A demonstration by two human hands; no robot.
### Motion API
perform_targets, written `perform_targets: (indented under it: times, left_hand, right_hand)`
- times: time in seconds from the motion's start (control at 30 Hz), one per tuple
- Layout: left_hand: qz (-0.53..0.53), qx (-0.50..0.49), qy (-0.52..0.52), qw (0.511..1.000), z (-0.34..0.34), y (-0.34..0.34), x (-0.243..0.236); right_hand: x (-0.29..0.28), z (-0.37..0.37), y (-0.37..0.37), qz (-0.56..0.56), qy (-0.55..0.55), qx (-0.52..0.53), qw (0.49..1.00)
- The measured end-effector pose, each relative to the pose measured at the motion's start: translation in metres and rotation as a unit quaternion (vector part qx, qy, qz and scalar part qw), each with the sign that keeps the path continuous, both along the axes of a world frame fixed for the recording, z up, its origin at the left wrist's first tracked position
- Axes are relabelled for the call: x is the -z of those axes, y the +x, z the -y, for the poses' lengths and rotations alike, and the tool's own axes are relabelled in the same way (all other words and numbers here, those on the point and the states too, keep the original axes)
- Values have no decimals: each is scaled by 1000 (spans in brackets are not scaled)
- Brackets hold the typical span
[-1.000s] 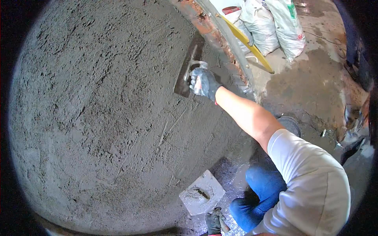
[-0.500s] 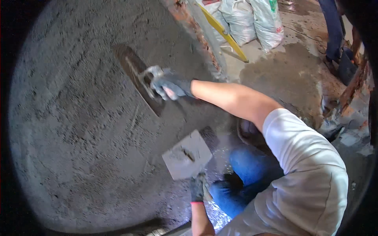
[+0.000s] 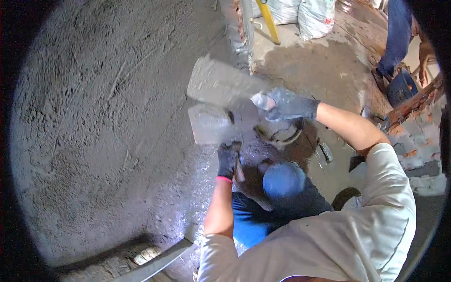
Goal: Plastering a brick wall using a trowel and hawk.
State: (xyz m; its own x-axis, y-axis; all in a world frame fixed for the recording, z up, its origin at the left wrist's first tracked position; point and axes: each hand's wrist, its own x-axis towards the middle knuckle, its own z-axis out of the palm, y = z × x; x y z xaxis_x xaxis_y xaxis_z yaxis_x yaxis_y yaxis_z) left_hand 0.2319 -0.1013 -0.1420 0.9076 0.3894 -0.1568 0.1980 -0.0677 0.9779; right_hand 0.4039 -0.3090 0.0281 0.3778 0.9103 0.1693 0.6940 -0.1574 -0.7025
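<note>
My right hand (image 3: 289, 104), in a dark glove, is closed round the grip of a plastering trowel. The broad plastering trowel (image 3: 221, 81) is smeared by motion and its face carries a greyish film. Just below it is a squarish plasterer's hawk (image 3: 209, 124), pale grey with mortar. My left hand (image 3: 229, 160), gloved with a pink cuff, grips the hawk from its near edge. Trowel and hawk lie close together; whether they touch I cannot tell. Rough grey wet plaster (image 3: 108, 131) covers the wall at my left.
A round tub (image 3: 282, 134) stands by my knees. A small metal tool (image 3: 324, 152) lies on the wet floor. White sacks (image 3: 317, 19) and a yellow level (image 3: 268, 21) are at the back. Another person's trousered leg (image 3: 396, 37) and a dark bucket (image 3: 402, 88) are far right.
My right hand has brought the trowel off the plastered wall, rightward to beside the hawk. The hawk has risen in the picture and turned. The view has shifted too.
</note>
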Motion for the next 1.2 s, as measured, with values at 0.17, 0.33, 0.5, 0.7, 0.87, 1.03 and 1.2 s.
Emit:
perform_targets:
  times: [0.17, 0.33, 0.5, 0.7, 0.87, 1.03, 1.2]
  left_hand:
    - [-30, -25, -48, 998, -3, 39, -72]
    - [58, 29, 301, 951, 11, 19, -54]
    - [146, -9, 193, 970, 34, -4, 24]
    - [-103, 25, -183, 978, 11, -18, 37]
    - [-163, 46, -303, 938, 20, -64, 74]
    - [-167, 32, -310, 935, 25, -66, 71]
    - [-164, 7, -201, 966, 1, -39, 63]
  right_hand:
    - [36, 22, -34, 377, -42, 23, 925]
    - [-10, -14, -43, 283, -300, 54, 909]
    - [45, -38, -68, -49, 44, 152, 986]
    - [35, -28, -61, 102, 15, 226, 969]
    - [40, 2, -40, -370, 260, 243, 858]
    - [82, 38, -34, -516, 154, 347, 768]
    - [29, 38, -13, -520, 168, 88, 833]
